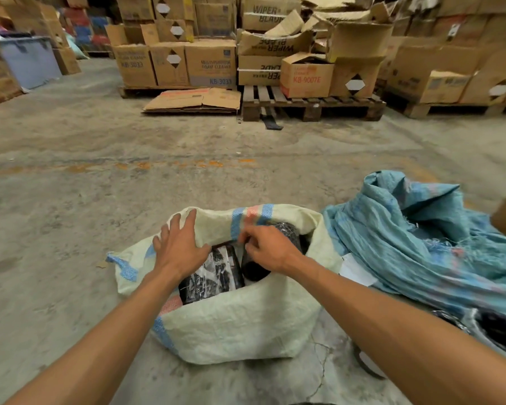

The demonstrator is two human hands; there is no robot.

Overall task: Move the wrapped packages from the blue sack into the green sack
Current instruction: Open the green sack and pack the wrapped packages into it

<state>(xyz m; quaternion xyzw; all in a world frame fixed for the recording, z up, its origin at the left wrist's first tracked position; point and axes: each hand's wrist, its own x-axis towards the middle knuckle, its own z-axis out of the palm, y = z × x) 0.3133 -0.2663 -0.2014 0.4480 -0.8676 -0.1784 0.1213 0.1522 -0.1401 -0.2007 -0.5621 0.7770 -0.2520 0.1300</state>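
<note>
Warehouse concrete floor (pixel 70 200), cracked near the sack, stacked cardboard boxes (pixel 211 62) and a wooden pallet (pixel 313 103) at the back.

Risk first: the green sack (pixel 240 325) is soft woven plastic with a slack, folded mouth; if the far rim flops inward it could cover the opening and the next package would catch on it. The cylinder package could also roll or tip against its neighbour if let go off-balance. Judgement only.

Two wrapped packages sit inside the green sack. One is a flat package (pixel 214 276), black wrap with clear glossy film and pale patches, lying just below the left palm. The other is a round black cylinder package (pixel 284 232), shiny wrap, upright or slightly tilted, directly under the right fingers.

Left hand (pixel 178 244): fingers spread flat, pressing the far-left rim of the sack, gripping nothing. Right hand (pixel 269 247): fingers curled down at the top of the cylinder and the sack's striped edge; cannot tell if it pinches the package, the fabric, or neither.

Blue sack (pixel 421 244) lies crumpled to the right of the right fingers, touching the green sack's side. More dark wrapped packages (pixel 497 328) show at its lower end, well right of both hands, not yet moved.
</note>
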